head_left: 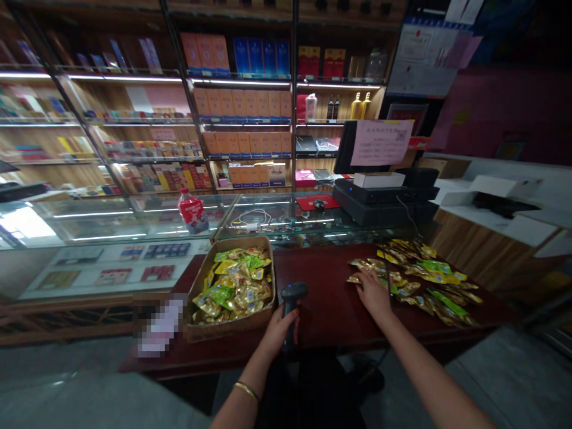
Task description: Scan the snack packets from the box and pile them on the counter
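My left hand (280, 328) is wrapped round the handle of a dark handheld barcode scanner (292, 292), which is upright over the table's front edge. To the right, my right hand (374, 295) reaches down onto the table, its thumb and fingers closed on a gold snack packet (354, 279) at the left end of a row. Part of that packet is hidden under the fingers. Beside this hand, several gold, yellow and green snack packets (440, 271) lie in overlapping rows. Left of the scanner stands an open cardboard box (232, 326) filled with similar packets (243, 286).
Everything rests on a dark red table (315, 265). Behind it is a glass display counter (277, 223) with a red bottle (192, 210), a white cable (250, 220), a mouse (319, 204) and a monitor (346, 149). A dark cable runs near my right hand. Stocked shelves line the wall.
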The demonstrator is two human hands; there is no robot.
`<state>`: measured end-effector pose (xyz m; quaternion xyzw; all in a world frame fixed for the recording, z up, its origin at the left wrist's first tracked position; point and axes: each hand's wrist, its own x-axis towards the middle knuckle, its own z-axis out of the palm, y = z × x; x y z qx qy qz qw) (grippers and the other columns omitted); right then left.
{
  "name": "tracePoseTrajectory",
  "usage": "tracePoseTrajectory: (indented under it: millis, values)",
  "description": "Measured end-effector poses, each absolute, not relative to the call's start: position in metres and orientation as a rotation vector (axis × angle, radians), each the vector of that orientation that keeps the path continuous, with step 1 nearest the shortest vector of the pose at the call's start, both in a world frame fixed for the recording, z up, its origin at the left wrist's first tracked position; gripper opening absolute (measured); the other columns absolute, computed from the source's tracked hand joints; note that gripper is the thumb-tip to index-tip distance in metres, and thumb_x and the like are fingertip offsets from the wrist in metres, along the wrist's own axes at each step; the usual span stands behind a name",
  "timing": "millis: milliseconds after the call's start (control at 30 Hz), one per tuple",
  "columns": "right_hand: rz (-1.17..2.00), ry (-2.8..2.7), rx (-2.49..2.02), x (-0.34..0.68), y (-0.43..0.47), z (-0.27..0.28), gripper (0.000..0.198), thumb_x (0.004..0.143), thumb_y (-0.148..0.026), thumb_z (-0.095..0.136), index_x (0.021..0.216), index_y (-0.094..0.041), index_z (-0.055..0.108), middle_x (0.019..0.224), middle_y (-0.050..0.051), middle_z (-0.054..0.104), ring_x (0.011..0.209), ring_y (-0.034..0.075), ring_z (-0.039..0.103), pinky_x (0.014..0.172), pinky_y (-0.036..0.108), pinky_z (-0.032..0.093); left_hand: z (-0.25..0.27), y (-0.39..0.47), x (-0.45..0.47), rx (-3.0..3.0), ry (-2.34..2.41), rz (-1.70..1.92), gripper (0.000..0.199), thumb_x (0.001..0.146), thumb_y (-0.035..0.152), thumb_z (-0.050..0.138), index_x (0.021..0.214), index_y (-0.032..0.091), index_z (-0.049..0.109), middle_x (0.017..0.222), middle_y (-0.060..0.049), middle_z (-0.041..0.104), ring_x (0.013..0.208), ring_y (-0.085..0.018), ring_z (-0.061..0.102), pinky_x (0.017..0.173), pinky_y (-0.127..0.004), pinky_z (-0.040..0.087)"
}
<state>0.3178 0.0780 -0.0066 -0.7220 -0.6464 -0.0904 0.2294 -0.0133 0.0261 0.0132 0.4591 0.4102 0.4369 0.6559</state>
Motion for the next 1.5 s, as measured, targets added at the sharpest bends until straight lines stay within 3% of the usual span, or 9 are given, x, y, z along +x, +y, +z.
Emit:
tracePoseTrajectory:
  millis: [100,233,400,600,733,867,1133,1267,1500]
  values:
    - [-0.170,-1.918,-1.817,0.311,0.074,-0.001,0.036,0.092,-0.012,0.051,0.119,-0.024,0.071,0.131,0.009,0.072,0.131,0.030,0.058,0.119,0.062,0.024,0.015,0.024,-0.013,1.042,0.912,1.000,0.064,0.074,0.059,0.075,0.117,0.014,0.058,0.066,0.006,0.056,0.040,-0.007,0.048,0.039,-0.020,0.040]
    - [-0.062,-2.050,-1.593,0.277,0.060,-0.005,0.040,0.092,-0.014,0.051,0.124,-0.027,0.072,0.141,0.005,0.067,0.139,0.026,0.052,0.114,0.048,0.041,0.014,0.023,-0.014,1.044,0.908,0.999,0.063,0.075,0.058,0.075,0.117,0.014,0.059,0.066,0.005,0.057,0.041,-0.007,0.048,0.038,-0.019,0.039]
    - [0.058,-2.000,-1.519,0.230,0.035,-0.024,0.044,0.086,-0.015,0.057,0.123,-0.032,0.074,0.158,0.004,0.049,0.152,0.031,0.032,0.113,0.051,0.043,0.008,0.025,-0.015,1.051,0.887,0.979,0.069,0.075,0.059,0.073,0.122,0.012,0.058,0.064,0.005,0.057,0.039,-0.008,0.048,0.037,-0.019,0.038]
    - [0.154,-1.746,-1.603,0.212,0.037,-0.029,0.026,0.090,-0.031,0.057,0.109,-0.028,0.075,0.127,0.010,0.072,0.134,0.034,0.054,0.107,0.053,0.046,0.006,0.025,-0.015,1.072,0.867,0.975,0.069,0.078,0.064,0.070,0.121,0.011,0.060,0.065,0.004,0.058,0.039,-0.009,0.050,0.036,-0.020,0.038]
    - [0.178,-1.588,-1.558,0.207,0.036,-0.028,0.028,0.088,-0.030,0.055,0.112,-0.023,0.064,0.114,0.011,0.072,0.113,0.030,0.066,0.100,0.047,0.051,0.009,0.023,-0.016,1.062,0.894,0.948,0.070,0.077,0.065,0.071,0.121,0.011,0.061,0.064,0.004,0.059,0.039,-0.009,0.050,0.036,-0.019,0.036]
    - [0.187,-1.430,-1.513,0.210,0.032,-0.028,0.028,0.088,-0.027,0.048,0.114,-0.021,0.057,0.118,0.014,0.066,0.111,0.027,0.064,0.097,0.043,0.052,0.013,0.021,-0.016,1.072,0.883,0.918,0.063,0.076,0.064,0.072,0.111,0.012,0.063,0.061,0.004,0.057,0.038,-0.009,0.050,0.036,-0.019,0.037]
    - [0.263,-1.351,-1.467,0.210,0.032,-0.025,0.023,0.084,-0.028,0.052,0.106,-0.024,0.060,0.110,0.011,0.068,0.105,0.028,0.064,0.094,0.042,0.052,0.019,0.019,-0.018,1.159,0.795,0.837,0.049,0.080,0.059,0.069,0.098,0.015,0.059,0.060,0.004,0.057,0.037,-0.009,0.050,0.035,-0.019,0.039]
    - [0.322,-1.319,-1.445,0.211,0.032,-0.027,0.025,0.083,-0.032,0.054,0.105,-0.023,0.062,0.113,0.010,0.068,0.106,0.027,0.064,0.092,0.042,0.052,0.009,0.023,-0.017,1.138,0.798,0.875,0.055,0.079,0.065,0.067,0.099,0.015,0.059,0.057,0.005,0.056,0.035,-0.010,0.049,0.033,-0.020,0.038]
    - [0.471,-1.193,-1.431,0.216,0.062,-0.012,0.038,0.081,-0.043,0.068,0.109,-0.018,0.063,0.099,0.007,0.071,0.082,0.023,0.068,0.077,0.041,0.056,-0.005,0.031,-0.010,0.997,0.899,0.988,0.067,0.076,0.066,0.070,0.116,0.013,0.058,0.057,0.006,0.057,0.035,-0.010,0.048,0.034,-0.021,0.037]
